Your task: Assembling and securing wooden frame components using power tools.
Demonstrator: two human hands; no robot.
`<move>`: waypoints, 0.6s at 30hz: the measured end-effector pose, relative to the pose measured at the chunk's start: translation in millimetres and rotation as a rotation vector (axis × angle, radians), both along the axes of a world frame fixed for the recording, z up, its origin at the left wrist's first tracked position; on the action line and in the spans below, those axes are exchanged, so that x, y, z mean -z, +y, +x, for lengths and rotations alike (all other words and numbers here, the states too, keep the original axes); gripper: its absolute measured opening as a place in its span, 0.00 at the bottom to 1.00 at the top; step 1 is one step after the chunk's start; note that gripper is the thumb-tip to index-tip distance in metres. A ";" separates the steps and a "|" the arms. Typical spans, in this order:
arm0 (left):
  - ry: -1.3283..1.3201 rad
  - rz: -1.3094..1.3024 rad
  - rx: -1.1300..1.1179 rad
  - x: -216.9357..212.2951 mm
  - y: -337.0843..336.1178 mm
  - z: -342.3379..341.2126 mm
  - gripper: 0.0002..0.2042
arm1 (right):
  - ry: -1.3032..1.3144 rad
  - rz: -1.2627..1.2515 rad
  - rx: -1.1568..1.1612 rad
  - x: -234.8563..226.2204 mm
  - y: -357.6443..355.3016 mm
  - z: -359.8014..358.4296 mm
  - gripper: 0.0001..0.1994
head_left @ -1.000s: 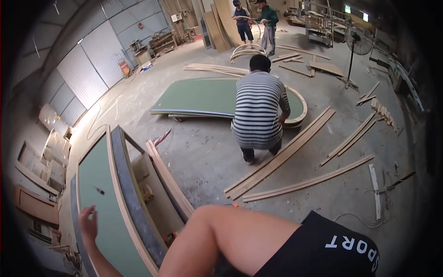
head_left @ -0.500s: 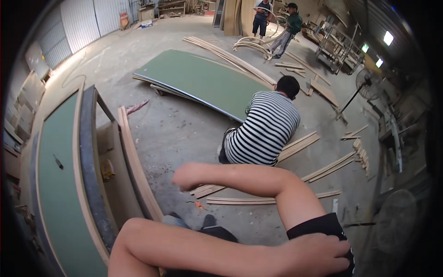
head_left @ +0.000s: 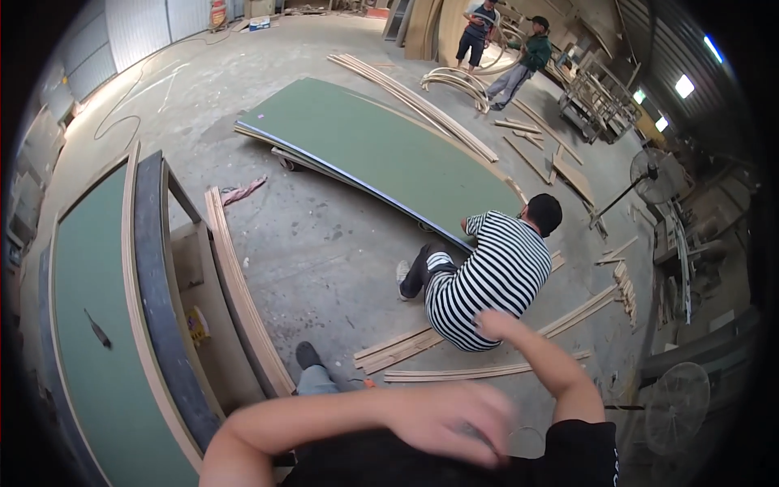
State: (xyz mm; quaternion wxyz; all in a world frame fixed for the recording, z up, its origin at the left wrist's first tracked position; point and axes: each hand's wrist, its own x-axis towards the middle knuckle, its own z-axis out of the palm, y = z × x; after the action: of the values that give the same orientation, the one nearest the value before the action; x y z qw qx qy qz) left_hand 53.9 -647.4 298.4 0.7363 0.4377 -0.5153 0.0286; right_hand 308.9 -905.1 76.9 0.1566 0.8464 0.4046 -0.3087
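My left hand [head_left: 453,420] is in front of my body, its fingers curled and smeared by motion. Nothing can be made out in it. My right hand [head_left: 494,325] is raised with the elbow bent, blurred as well; in the picture it overlaps the back of a co-worker in a striped shirt [head_left: 495,276]. That person crouches at the near corner of a large green board [head_left: 365,154], which lies on a low wheeled base. Pale wooden strips [head_left: 479,372] lie on the floor beyond my hands.
At my left stands a dark-framed bench [head_left: 166,284] beside a green panel [head_left: 97,276] with a dark slim tool [head_left: 98,329] on it. Long wooden strips [head_left: 239,292] lean along the bench. Two people [head_left: 526,61] stand far off by curved wood pieces. Fans [head_left: 677,406] stand right.
My left hand has left my right sleeve and moved leftward and up. My right hand has swung to the right. The view has shifted, and the co-worker's legs now show.
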 end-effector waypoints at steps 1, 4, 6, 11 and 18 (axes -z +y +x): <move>0.166 0.215 -0.221 36.9 49.4 -4.3 0.09 | 0.177 -0.048 0.088 0.9 8.7 -29.7 0.19; 0.589 0.653 -0.719 131.1 156.5 -49.1 0.06 | 0.462 0.146 0.250 18.2 11.1 -115.1 0.18; 1.197 0.784 -0.824 171.5 199.0 -94.5 0.09 | 0.549 0.232 0.346 19.5 25.7 -161.7 0.15; 1.151 1.490 -0.998 227.1 274.0 -159.2 0.13 | 0.835 0.286 0.780 29.3 70.8 -217.5 0.13; 0.932 1.834 -0.493 274.2 342.8 -111.6 0.19 | 0.959 0.518 1.541 88.9 120.2 -212.6 0.10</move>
State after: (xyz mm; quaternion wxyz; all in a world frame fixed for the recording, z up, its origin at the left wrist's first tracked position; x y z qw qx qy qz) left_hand -57.8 -304.7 24.2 0.2227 0.8865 0.0970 -0.3938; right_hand 96.3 -784.9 -12.0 -0.4667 0.6718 -0.1892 -0.5431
